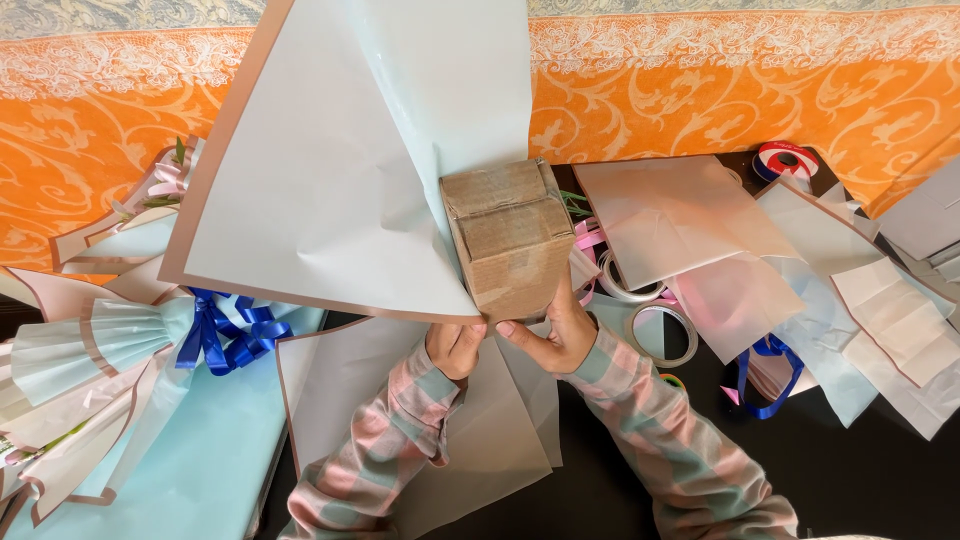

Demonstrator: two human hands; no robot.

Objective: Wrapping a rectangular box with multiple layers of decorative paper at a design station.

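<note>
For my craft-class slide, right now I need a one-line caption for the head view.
Both hands, left hand and right hand, hold a cardboard box against a pale blue wrapping sheet.

Box [510,240] in the middle, above both hands – big paper sheet [340,160] to its left, tape rolls [660,335] and loose sheets [690,215] to its right, wrapped bunch [90,350] far left.
</note>
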